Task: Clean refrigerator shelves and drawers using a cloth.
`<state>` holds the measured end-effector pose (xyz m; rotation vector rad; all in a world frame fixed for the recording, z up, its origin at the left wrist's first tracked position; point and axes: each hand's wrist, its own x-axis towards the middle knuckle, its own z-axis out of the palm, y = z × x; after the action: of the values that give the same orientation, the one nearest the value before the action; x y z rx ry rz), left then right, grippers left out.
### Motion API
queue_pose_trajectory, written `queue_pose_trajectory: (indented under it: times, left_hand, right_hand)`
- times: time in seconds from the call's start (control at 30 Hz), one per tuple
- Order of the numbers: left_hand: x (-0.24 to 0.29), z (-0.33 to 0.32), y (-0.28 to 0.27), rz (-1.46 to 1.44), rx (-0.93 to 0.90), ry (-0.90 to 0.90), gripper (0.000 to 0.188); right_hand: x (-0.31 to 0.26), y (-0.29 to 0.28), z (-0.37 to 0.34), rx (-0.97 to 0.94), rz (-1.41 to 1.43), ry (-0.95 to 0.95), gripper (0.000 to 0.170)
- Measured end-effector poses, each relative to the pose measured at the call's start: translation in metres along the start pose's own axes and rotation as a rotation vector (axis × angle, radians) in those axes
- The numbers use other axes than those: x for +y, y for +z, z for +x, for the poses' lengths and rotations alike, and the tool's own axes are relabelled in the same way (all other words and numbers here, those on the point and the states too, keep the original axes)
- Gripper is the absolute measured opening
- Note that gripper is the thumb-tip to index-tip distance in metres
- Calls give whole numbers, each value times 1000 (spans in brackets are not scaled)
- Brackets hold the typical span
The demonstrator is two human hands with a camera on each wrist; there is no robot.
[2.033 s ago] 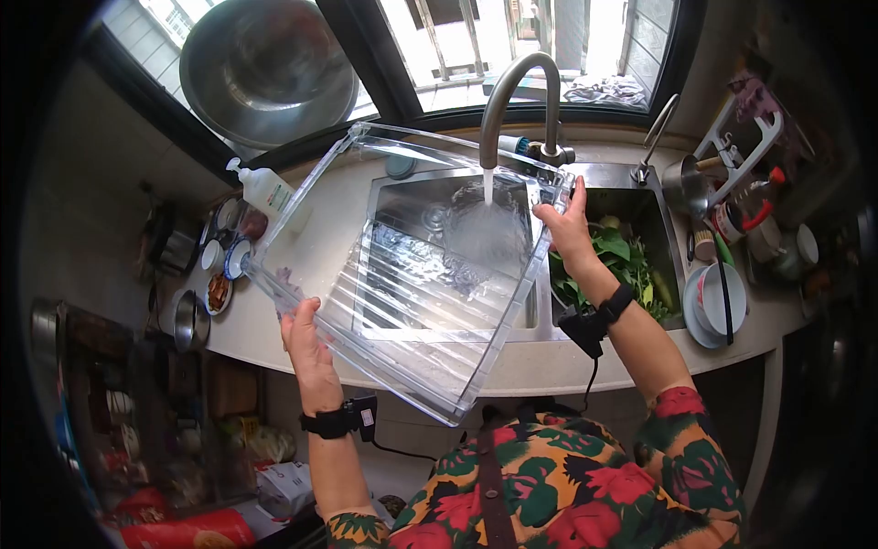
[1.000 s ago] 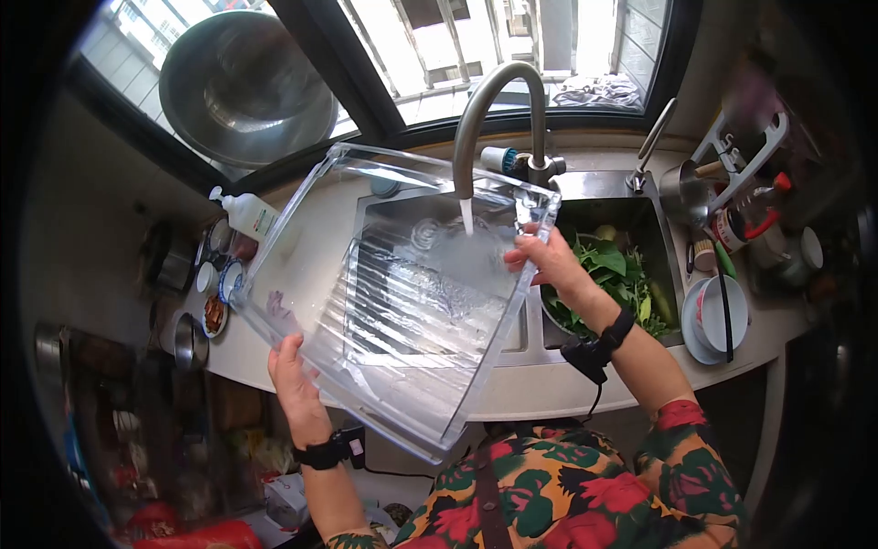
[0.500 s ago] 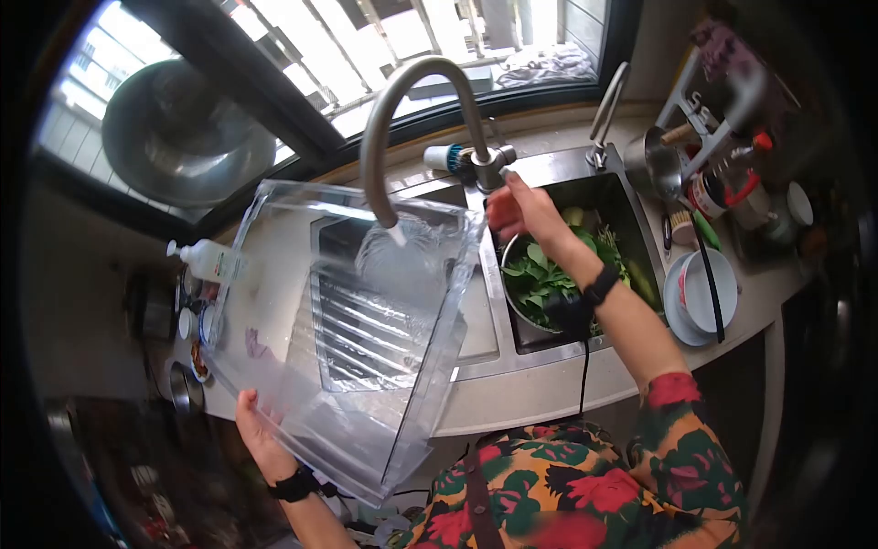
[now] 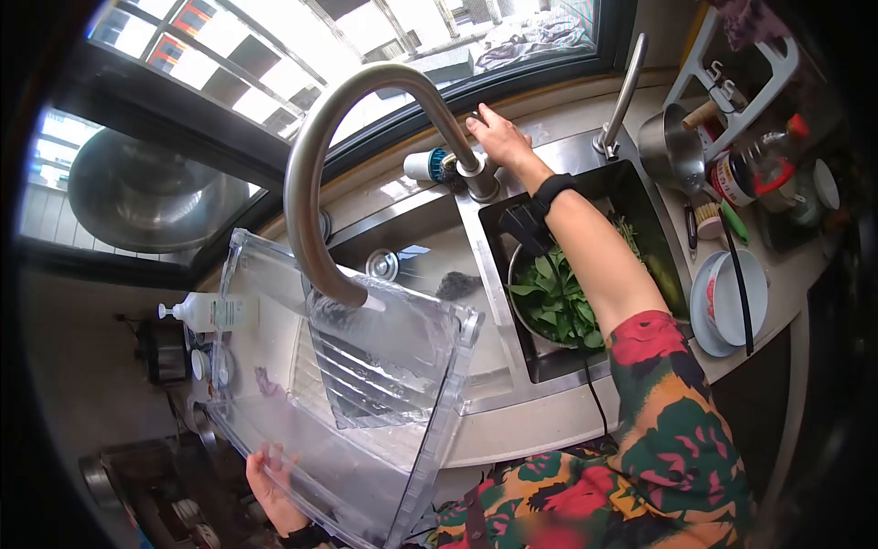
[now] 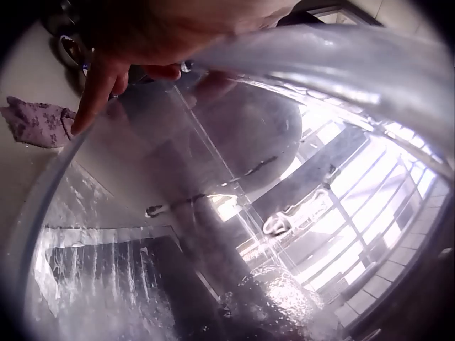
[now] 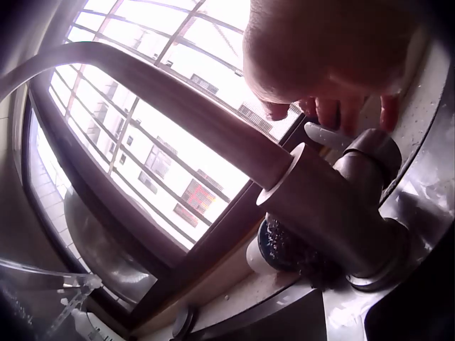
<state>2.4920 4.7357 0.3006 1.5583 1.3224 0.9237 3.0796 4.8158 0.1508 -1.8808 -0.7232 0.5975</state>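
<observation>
A clear plastic drawer (image 4: 325, 444) hangs tilted over the left sink basin (image 4: 430, 233) and the counter's front edge. My left hand (image 4: 274, 489) grips its near left side, with fingers showing through the plastic. In the left wrist view, that hand (image 5: 178, 35) lies over the drawer's edge, one finger stretched along it. My right hand (image 4: 506, 142) is off the drawer, at the base of the tall faucet (image 4: 315, 210). In the right wrist view, its extended fingers (image 6: 348, 114) reach down right at the faucet lever (image 6: 327, 135). A short bit of water shows under the spout, over the drawer.
A pot of leafy greens (image 4: 553, 302) sits in the right basin. Stacked bowls (image 4: 722, 297), a saucepan (image 4: 672, 146) and a sauce bottle (image 4: 754, 174) stand on the right. A pump bottle (image 4: 206, 313) and a purple cloth (image 4: 268, 382) lie on the left.
My right hand has let go of the drawer's right side and moved up to the faucet base. The drawer, held by the left hand alone, has dropped lower and left in view.
</observation>
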Motion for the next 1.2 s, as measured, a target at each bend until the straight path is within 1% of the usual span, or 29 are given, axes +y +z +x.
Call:
queue_pose_trajectory:
  times: [0.03, 0.1, 0.13, 0.2, 0.23, 0.27, 0.33, 0.37, 0.4, 0.47, 0.5, 0.53, 0.57, 0.6, 0.63, 0.67, 0.73, 0.77, 0.87, 0.9, 0.93, 0.97, 1.0, 1.03, 1.07, 1.1, 1.13, 1.17, 1.2]
  left_hand:
    - [-2, 2, -2, -38, -7, 14, 27]
    - [-5, 5, -8, -41, -9, -12, 27]
    - [-8, 5, -13, -45, -9, -38, 28]
    - [-15, 7, -23, -42, -4, -48, 28]
    - [-17, 8, -27, -44, 5, -54, 28]
    - [-17, 7, -28, -40, -3, -54, 28]
    - [-13, 3, -32, -89, 16, -78, 28]
    - [-13, 2, -32, -87, 17, -81, 28]
    - [-12, 0, -33, -39, 47, -62, 28]
    - [-16, -3, -40, 12, 81, -48, 28]
    - [-21, -2, -45, 42, 61, -19, 29]
    - [-24, 0, -49, 69, 40, 13, 30]
    - [-24, -1, -50, 79, 27, 5, 31]
    - [-25, 0, -54, 69, 34, 6, 31]
    - [-27, 1, -56, 46, 37, 11, 32]
    - [-29, 2, -58, 23, 41, 13, 33]
    - [-31, 2, -61, 8, 55, 25, 33]
    - [-32, 2, -61, 4, 62, 38, 33]
    - [-30, -2, -57, -4, 103, 57, 34]
    - [-29, -1, -59, -11, 109, 64, 34]
    - [-28, 0, -61, 33, 90, 28, 37]
    - [-28, 0, -62, 79, 72, -10, 40]
    - [-29, 1, -62, 77, 83, -4, 40]
    - [-30, 0, -61, 97, 88, 5, 39]
    - [-32, -1, -61, 116, 92, 12, 39]
    - [-33, -1, -62, 114, 103, 13, 39]
    - [-34, -1, -63, 82, 117, 5, 41]
    - [-34, -2, -64, 48, 132, -3, 44]
    - [-36, -2, -65, 43, 146, -8, 44]
  right_hand:
    - [3, 4, 9, 6, 1, -1, 54]
    - [3, 13, 15, -227, -148, -163, 50]
    - [7, 12, 16, -228, -147, -154, 50]
    - [0, 7, 10, -207, -195, -486, 34]
    - [0, 10, -2, -83, 18, -432, 32]
    - [-12, 4, -21, -78, 19, -425, 32]
    - [-29, -2, -51, 185, -36, -108, 32]
    - [-25, 1, -59, 317, -10, -126, 34]
    - [-21, 7, -70, 433, 48, -200, 30]
    - [-22, 21, -103, 364, 149, -261, 25]
    - [-28, 27, -126, 316, 97, -244, 22]
    - [-22, 38, -137, 130, 61, -268, 23]
    - [-21, 49, -154, 45, -51, -241, 23]
    - [-25, 61, -175, -31, -96, -208, 22]
    - [-15, 77, -184, -127, -143, -283, 21]
    - [-11, 90, -192, -324, -280, -293, 21]
    - [-10, 115, -213, -640, -574, -157, 22]
    - [1, 131, -217, -787, -677, -235, 25]
    - [30, 167, -229, -921, -756, -301, 25]
    - [44, 181, -228, -969, -787, -304, 30]
    - [54, 193, -227, -1016, -816, -307, 36]
    - [56, 199, -226, -1014, -783, -181, 43]
    - [56, 204, -226, -1012, -746, -56, 50]
    - [65, 209, -225, -949, -698, 84, 59]
    - [55, 204, -227, -990, -766, 87, 50]
    - [64, 208, -226, -992, -728, -20, 43]
    - [82, 216, -223, -997, -689, -127, 37]
    - [130, 243, -210, -984, -560, -229, 28]
    - [146, 250, -202, -847, -450, -311, 24]
